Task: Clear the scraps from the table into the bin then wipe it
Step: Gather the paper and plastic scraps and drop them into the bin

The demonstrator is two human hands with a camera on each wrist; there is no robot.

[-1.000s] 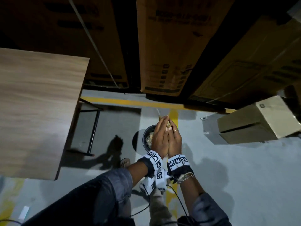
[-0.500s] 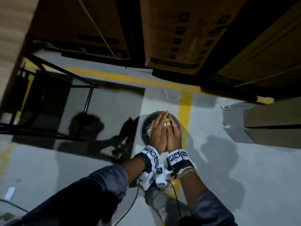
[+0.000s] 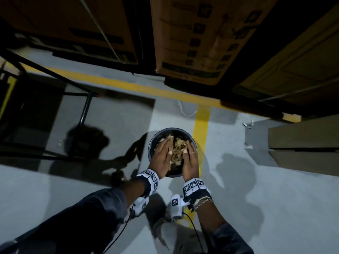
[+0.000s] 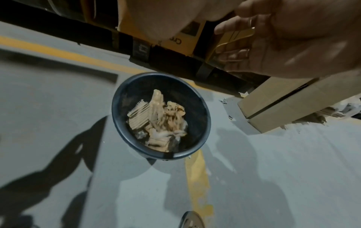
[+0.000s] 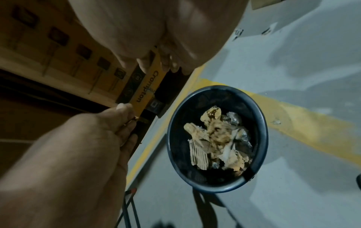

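We saw cardboard boxes (image 3: pixel 198 39) stacked along the far side, a yellow floor line (image 3: pixel 201 123) on the grey floor (image 3: pixel 275 198), and another carton (image 3: pixel 304 143) lying to our right.

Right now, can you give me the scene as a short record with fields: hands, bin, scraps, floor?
left hand: open, above the bin, holds nothing
right hand: open, palm toward the left hand, ring on one finger
bin: dark, round, on the floor
scraps: tan pieces inside the bin
floor: grey, yellow line beside the bin
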